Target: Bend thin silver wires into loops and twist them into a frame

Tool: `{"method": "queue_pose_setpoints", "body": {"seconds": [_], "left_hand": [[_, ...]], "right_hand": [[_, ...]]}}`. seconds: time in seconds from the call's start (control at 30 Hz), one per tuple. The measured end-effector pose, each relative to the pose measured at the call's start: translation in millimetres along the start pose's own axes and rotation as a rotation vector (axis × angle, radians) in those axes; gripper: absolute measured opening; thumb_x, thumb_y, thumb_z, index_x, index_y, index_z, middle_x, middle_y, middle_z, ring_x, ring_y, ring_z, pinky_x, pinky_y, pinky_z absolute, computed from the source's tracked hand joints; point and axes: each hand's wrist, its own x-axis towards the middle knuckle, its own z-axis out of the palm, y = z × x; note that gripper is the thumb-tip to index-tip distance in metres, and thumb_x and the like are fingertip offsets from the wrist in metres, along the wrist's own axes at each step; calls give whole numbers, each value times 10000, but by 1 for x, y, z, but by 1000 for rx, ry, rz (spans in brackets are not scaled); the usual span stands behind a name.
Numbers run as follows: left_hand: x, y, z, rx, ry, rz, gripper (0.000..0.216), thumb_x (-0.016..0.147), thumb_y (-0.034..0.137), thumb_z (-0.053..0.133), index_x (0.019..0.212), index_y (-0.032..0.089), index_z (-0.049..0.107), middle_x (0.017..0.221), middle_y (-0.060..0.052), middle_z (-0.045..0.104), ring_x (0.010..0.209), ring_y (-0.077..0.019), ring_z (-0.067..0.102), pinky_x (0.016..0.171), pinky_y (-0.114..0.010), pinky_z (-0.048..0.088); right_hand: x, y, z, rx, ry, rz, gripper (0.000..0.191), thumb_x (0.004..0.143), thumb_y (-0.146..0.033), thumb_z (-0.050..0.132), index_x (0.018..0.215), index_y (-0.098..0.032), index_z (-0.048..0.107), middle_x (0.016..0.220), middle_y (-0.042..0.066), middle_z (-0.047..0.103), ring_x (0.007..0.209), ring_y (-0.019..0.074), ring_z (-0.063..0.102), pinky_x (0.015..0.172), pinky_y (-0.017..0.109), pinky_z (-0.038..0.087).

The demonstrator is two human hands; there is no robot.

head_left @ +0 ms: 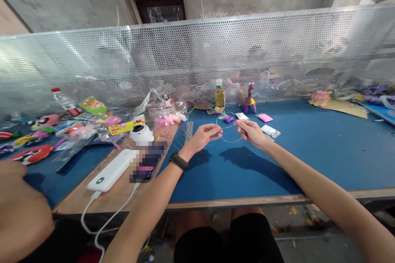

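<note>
Blue felt covers the workbench [308, 156], with a perforated metal screen [191, 57] standing along its far edge. Both forearms reach forward over the felt and converge near the middle. The left hand [206, 134], a black wristband [178, 161] on its wrist, has thumb and fingertips pinched on a thin silver wire loop [230, 127]. The right hand [250, 132] pinches the loop's opposite side, knuckles up. The loop is held just above the felt, roughly round. One strand runs left to right between the two hands, and the curve rises away from the person. A bundle of straight thin wires [188, 131] lies just left of the left hand. Small purple [228, 119], pink [265, 118] and white [270, 131] packets lie beyond the loop.
</note>
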Motion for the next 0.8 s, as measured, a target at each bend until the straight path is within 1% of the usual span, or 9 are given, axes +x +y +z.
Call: {"method": "queue_pose_setpoints", "body": {"seconds": [0.13,0.3,0.47,0.57,0.67,0.73,0.8], "left_hand": [[3,-2,0,57,97,-24,388,625,383,938,831,119,742,876,-63,740,798,-131,660,863,-339,569],[4,-4,4,150,185,-50,346,646,359,913,818,109,747,850,-73,735,762,-123,650,825,-318,576],[4,-8,13,232,296,-35,204,703,270,837,737,110,716,769,-52,695,685,-92,602,754,-275,575],[4,-13,18,269,372,-21,145,727,204,773,689,124,658,719,-33,668,639,-84,584,695,-254,569],[5,-17,20,333,443,-17,139,729,149,739,690,143,605,697,-25,660,620,-99,606,644,-247,562],[6,-18,20,362,444,-16,116,742,148,730,729,149,615,694,-20,650,627,-109,615,632,-247,562],[6,-16,18,347,361,-14,69,768,171,717,802,147,662,699,-9,626,639,-108,604,659,-262,577]], "right_hand": [[-2,-5,2,-129,16,-114,513,759,-675,763,863,-174,717,657,-17,637,386,61,465,369,226,337],[-7,-7,5,-261,9,-205,493,830,-673,696,841,-180,712,682,9,673,394,79,502,385,233,369],[-12,-4,8,-377,-30,-239,456,905,-627,638,784,-192,695,710,23,700,426,91,540,427,231,409],[-15,-3,11,-435,-49,-243,448,914,-619,628,794,-195,702,729,29,718,431,98,554,433,234,414],[-17,-3,14,-490,-69,-243,463,911,-618,631,747,-191,704,682,27,704,436,108,568,444,237,420],[-16,-4,14,-479,-70,-229,460,896,-624,647,759,-190,715,693,28,709,436,108,567,441,240,420],[-13,-4,11,-418,-51,-201,461,869,-643,667,806,-190,727,730,32,724,428,101,550,424,241,408]]}}
